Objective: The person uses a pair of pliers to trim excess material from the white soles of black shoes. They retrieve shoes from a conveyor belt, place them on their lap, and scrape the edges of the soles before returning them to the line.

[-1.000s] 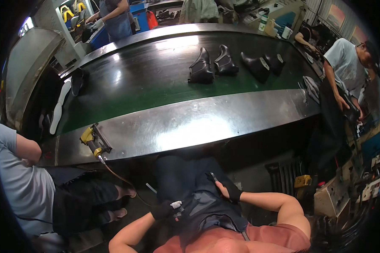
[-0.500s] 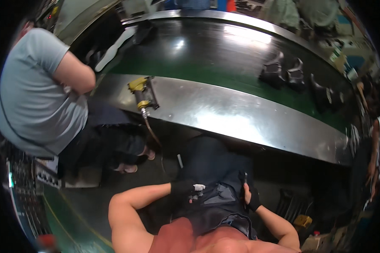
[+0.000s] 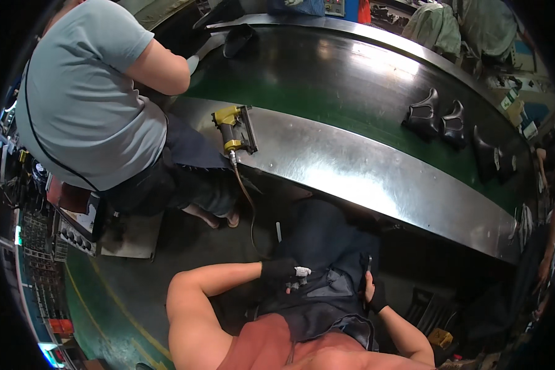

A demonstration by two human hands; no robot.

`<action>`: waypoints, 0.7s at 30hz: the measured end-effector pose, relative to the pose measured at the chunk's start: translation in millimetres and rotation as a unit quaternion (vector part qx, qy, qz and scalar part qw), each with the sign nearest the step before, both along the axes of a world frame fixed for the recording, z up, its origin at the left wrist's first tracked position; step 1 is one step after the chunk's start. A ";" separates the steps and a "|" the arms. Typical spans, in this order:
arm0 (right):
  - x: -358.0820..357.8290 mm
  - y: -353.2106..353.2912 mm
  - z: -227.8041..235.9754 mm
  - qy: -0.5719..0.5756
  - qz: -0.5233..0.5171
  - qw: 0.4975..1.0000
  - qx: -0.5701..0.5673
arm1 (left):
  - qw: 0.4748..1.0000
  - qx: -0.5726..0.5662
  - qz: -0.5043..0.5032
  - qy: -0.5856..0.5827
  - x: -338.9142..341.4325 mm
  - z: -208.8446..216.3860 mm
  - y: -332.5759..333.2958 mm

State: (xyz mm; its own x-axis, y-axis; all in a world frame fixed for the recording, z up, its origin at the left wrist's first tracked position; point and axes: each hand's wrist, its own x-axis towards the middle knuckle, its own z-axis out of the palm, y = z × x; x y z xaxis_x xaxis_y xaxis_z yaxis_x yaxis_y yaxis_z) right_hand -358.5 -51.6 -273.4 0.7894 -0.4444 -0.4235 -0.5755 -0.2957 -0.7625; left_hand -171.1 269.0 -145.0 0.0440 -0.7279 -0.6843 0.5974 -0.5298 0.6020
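A footwear workshop is indicated by black boots (image 3: 454, 132) set out on a metal-edged table (image 3: 308, 145), a hose-fed yellow tool (image 3: 230, 131) and a yellow-lined green floor (image 3: 85, 287).

Pneumatic gun (image 3: 229, 132) on bench ledge (image 3: 327, 154), left of 4 boots (image 3: 454, 129)

White glare, deep shadow below
The counter (image 3: 296, 139) reflects bright patches; the floor (image 3: 132, 280) lies dim, straight edges curve, and the fisheye rim fades to black.
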 end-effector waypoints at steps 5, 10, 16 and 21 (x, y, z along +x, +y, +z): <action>8.7 9.1 17.6 0.006 0.005 1.000 0.023 | 1.000 0.009 0.020 0.006 -2.8 -4.9 7.0; 16.8 16.6 50.6 0.039 -0.029 0.995 0.086 | 0.999 0.001 0.044 -0.002 -7.2 -10.3 6.0; 21.5 20.9 73.3 0.045 -0.026 0.993 0.103 | 1.000 0.004 0.024 -0.001 -4.0 -10.8 3.5; 19.3 18.0 63.5 0.072 -0.043 0.991 0.100 | 1.000 0.010 -0.005 0.008 2.3 -3.8 0.2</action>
State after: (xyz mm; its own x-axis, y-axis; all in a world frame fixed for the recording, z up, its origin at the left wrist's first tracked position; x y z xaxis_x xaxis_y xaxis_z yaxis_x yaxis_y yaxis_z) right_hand -339.2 -33.6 -209.9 0.6773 -0.4026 -0.6158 -0.6994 -0.0927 -0.7087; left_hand -168.8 269.2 -148.9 0.0245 -0.7147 -0.6990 0.6016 -0.5479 0.5813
